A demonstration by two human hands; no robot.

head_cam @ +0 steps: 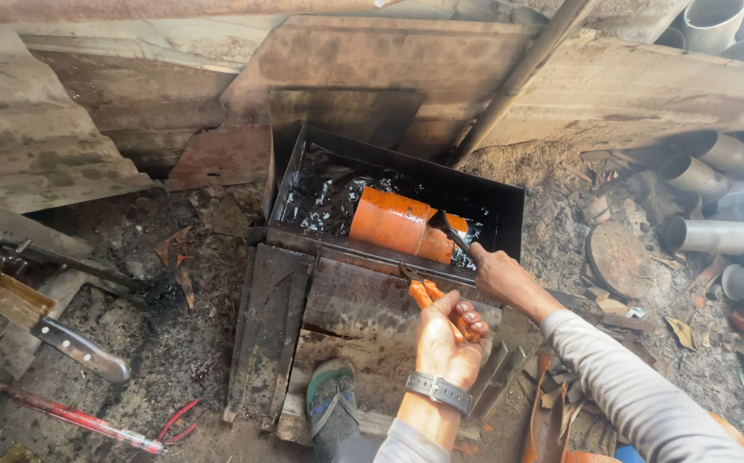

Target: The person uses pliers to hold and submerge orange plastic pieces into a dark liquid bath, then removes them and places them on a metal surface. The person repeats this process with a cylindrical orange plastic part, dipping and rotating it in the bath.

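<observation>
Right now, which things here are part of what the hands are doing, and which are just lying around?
In use:
orange pipe
black tray
orange-handled pliers in left hand
dark tool in right hand

Lying about:
knife
red rod
grey pipes

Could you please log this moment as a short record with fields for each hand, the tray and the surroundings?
left hand: left hand grips orange-handled pliers over the tray's near edge
right hand: right hand holds a dark tool against the orange pipe
tray: black metal tray holds dark shiny liquid; the pipe lies in it
surroundings: grey pipes stacked at right; large knife at left; sandalled foot below
</observation>
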